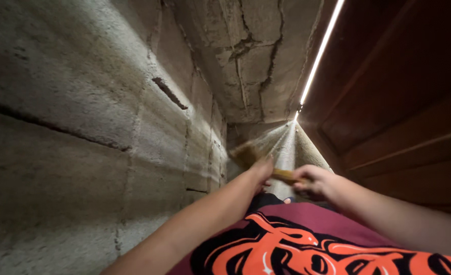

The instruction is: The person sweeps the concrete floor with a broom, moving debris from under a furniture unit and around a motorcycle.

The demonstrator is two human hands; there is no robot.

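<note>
Both hands are gripping a small wooden-handled brush: the right hand [314, 182] is closing round its handle [285, 176], the left hand [260, 170] is steadying the blurred bristles [246, 154] against the rough block wall [108, 127], with brushing apparently underway.

The brush head [245, 154] is blurring out, the left hand [261, 170] is hiding part of its handle, and the bottom edge is cutting off both forearms.

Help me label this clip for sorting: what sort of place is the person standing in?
Probably a narrow gap behind a building: a rough concrete block wall on one side, dark wooden panelling on the other, and a thin strip of daylight between them.
</note>
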